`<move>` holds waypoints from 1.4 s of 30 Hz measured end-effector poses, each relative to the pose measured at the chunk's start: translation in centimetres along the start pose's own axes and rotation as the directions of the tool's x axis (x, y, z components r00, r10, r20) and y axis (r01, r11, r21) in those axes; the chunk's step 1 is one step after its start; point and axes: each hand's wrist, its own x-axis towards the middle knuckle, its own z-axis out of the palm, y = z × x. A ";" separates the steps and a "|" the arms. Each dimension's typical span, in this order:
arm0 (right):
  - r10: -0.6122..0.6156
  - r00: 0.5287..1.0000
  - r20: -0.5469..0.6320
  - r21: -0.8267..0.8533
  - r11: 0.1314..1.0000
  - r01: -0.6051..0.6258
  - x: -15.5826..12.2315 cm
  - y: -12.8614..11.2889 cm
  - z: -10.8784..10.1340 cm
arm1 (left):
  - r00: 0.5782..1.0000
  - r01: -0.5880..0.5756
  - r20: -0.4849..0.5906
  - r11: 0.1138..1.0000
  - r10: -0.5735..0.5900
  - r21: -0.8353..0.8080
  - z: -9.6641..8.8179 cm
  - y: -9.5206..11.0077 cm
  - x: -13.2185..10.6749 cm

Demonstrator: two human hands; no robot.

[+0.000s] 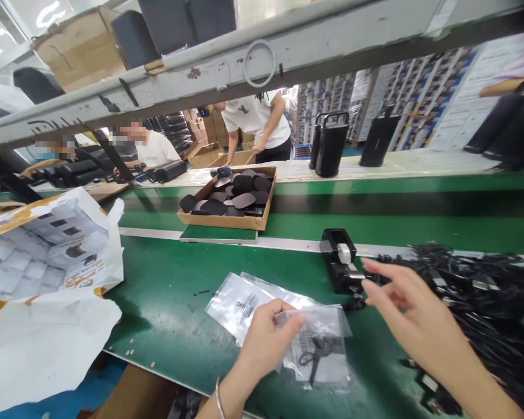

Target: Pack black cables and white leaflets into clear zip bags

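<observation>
My left hand (266, 340) pinches the top edge of a clear plastic bag (321, 349) that holds a coiled black cable, low on the green table. More clear bags (238, 302) lie just left of it. My right hand (408, 308) reaches toward a black tape dispenser (338, 259), its fingers stretched out and holding nothing. To its right lies a big heap of black cables (484, 302).
A cardboard tray of black oval pads (229, 201) sits on the green conveyor (375, 224). An open white box with plastic wrap (48, 262) stands at left. Black cylindrical speakers (332, 142) stand on the far bench, where other people work. A metal shelf beam (244, 64) crosses overhead.
</observation>
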 end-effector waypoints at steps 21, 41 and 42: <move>0.290 0.955 0.065 0.348 0.891 -0.294 0.3 3.9 2.9 | 0.978 0.007 -0.201 0.969 -0.059 -0.248 1.9 -1.7 0.4; 0.316 0.750 0.582 0.187 0.845 -0.501 -4.8 -4.0 5.5 | 0.947 -0.112 -0.308 0.992 0.089 -0.061 3.0 -0.6 -2.7; 0.320 0.756 0.571 0.106 0.884 -0.455 -4.9 -3.9 5.5 | 0.941 -0.099 -0.333 0.992 0.067 -0.079 2.8 -0.5 -2.8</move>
